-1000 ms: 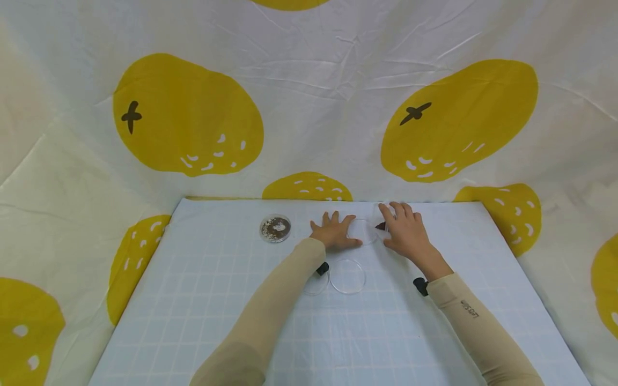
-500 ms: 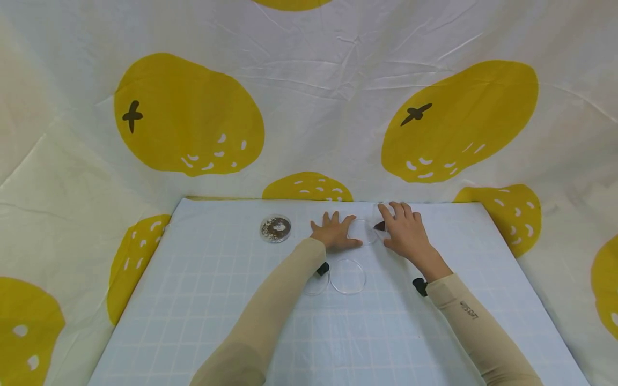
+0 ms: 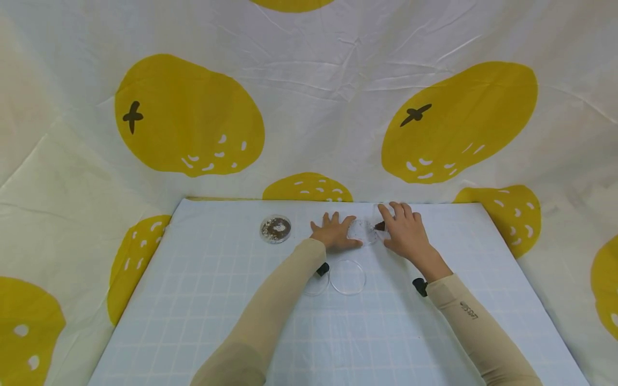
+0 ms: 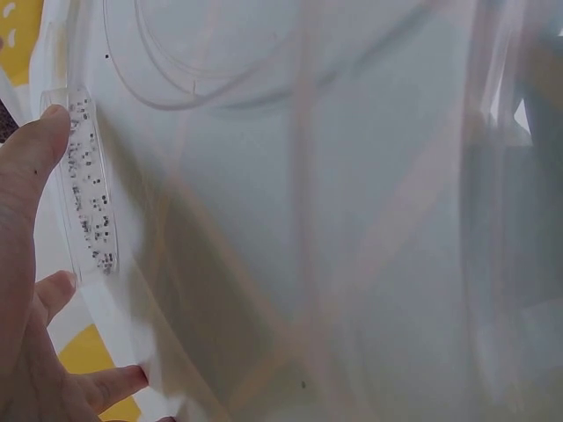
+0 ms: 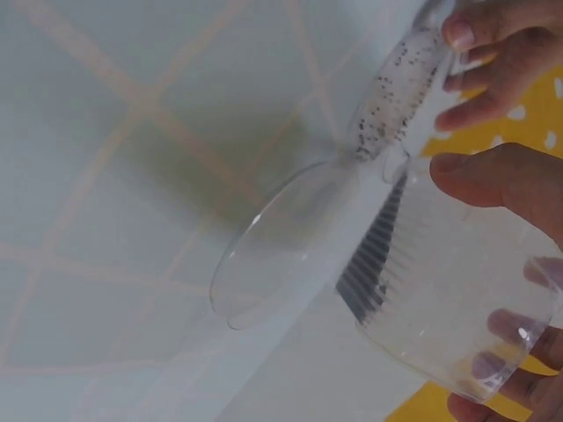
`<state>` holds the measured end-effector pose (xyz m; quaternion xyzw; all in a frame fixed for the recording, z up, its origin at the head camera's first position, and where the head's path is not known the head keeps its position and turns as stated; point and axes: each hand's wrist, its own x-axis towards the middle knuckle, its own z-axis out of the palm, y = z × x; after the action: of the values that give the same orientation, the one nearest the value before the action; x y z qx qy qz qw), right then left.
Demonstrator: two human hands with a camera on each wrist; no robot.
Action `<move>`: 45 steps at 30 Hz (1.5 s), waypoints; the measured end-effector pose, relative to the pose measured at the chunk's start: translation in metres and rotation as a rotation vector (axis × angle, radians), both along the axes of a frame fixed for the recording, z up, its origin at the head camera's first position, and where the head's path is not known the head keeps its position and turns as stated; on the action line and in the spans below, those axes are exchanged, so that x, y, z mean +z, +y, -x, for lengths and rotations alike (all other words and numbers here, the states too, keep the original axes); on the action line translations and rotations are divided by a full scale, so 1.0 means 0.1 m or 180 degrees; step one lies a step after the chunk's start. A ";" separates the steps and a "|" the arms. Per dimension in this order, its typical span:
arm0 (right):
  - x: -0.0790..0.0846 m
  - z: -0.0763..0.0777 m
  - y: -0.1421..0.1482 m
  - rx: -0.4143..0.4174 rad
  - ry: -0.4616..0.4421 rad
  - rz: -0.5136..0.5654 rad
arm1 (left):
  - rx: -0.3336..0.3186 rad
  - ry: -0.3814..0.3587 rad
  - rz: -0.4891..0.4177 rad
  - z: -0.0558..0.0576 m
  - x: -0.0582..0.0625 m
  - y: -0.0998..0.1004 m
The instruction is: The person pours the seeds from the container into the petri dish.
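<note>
My left hand [image 3: 333, 234] lies with spread fingers at a clear petri dish [image 3: 361, 231], its thumb and index finger gripping opposite sides of the rim. Small dark grains dot the dish floor, clearest in the left wrist view. My right hand [image 3: 406, 230] grips a clear beaker [image 5: 457, 299], thumb on one side and fingers on the other. The beaker is tipped over, its mouth at the right edge of the dish. Inside it, a dark wedge of grains [image 5: 374, 259] narrows toward the mouth.
Left of my hands stands a petri dish [image 3: 275, 229] of dark and white bits. Nearer me lie a clear round dish [image 3: 348, 277] and another one [image 3: 316, 289], partly covered by my left wrist. The table's back edge meets a fruit-patterned cloth [image 3: 318, 134].
Dark grains now speckle the petri dish at my left hand, which looked bare half a second ago. The dark grains in the beaker have shifted toward its mouth. Both hands keep their places.
</note>
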<state>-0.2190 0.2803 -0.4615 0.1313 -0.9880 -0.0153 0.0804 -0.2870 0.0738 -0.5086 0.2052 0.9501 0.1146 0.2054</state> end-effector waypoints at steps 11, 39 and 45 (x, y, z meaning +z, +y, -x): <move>0.01 -0.02 0.00 0.0044 0.0071 -0.0010 | 0.0019 -0.0023 0.0020 0.00 0.00 0.01; 0.03 -0.03 -0.02 0.0070 0.0119 -0.0042 | 0.0038 -0.0043 -0.0024 0.00 0.01 0.00; 0.03 -0.02 -0.02 0.0047 0.0087 -0.0043 | 0.0034 -0.0047 -0.0064 0.01 -0.01 0.01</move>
<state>-0.2165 0.2785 -0.4586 0.1388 -0.9857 -0.0231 0.0930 -0.2875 0.0745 -0.5098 0.2013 0.9484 0.1268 0.2097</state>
